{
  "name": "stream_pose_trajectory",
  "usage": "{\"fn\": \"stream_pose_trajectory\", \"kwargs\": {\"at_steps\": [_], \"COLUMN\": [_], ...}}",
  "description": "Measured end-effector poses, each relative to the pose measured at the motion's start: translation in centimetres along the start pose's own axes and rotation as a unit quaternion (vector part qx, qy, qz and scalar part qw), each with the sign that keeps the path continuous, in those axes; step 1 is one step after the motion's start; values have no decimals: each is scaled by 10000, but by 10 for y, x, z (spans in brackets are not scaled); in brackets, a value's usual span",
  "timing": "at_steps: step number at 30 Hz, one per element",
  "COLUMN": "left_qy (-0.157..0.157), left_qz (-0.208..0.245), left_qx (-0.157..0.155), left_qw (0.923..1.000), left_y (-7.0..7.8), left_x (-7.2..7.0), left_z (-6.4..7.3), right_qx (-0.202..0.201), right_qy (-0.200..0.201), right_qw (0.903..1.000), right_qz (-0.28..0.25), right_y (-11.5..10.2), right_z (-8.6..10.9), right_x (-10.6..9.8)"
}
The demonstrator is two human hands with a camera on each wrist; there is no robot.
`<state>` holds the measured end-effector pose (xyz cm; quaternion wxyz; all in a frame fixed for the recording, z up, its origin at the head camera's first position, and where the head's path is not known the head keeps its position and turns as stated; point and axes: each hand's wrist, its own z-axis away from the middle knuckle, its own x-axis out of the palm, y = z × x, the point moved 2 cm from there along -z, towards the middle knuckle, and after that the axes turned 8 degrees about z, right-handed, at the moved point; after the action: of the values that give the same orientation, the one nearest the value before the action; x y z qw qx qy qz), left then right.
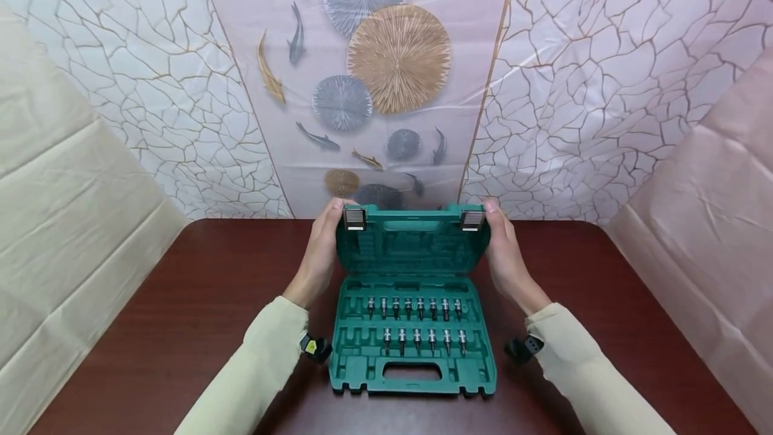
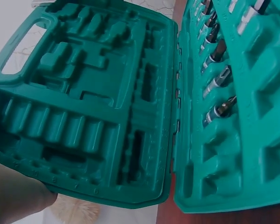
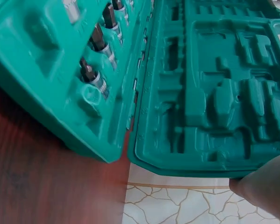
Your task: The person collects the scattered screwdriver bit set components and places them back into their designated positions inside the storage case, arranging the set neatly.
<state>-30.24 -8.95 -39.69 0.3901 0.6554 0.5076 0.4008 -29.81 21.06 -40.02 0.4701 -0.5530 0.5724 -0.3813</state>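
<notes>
A green plastic tool case lies opened on the table, with its lid raised at the back. Two rows of metal bit sockets sit in the moulded slots of its base. My left hand grips the lid's left side, near one metal latch. On the opposite side, my right hand holds the lid beside the other latch. Both wrist views show the lid's moulded inside, and the hinge side joining it to the base. Fingers behind the lid are hidden.
The case stands on a dark red-brown table. Behind the table hangs a patterned backdrop with fish and round motifs, and beige padded panels flank both sides. Each wrist carries a small dark strapped device.
</notes>
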Motion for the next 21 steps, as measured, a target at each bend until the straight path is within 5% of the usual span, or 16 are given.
{"fn": "stream_pose_trajectory", "kwargs": {"at_steps": [12, 21], "left_qy": [-13, -38], "left_qz": [-249, -593], "left_qx": [222, 156], "left_qw": [9994, 9981], "left_y": [2, 4], "left_x": [3, 3], "left_z": [20, 39], "right_qx": [-1498, -1560], "right_qy": [287, 224], "right_qw": [9883, 9870], "right_qz": [-60, 318], "right_y": [6, 6], "right_z": [16, 35], "right_x": [5, 6]}}
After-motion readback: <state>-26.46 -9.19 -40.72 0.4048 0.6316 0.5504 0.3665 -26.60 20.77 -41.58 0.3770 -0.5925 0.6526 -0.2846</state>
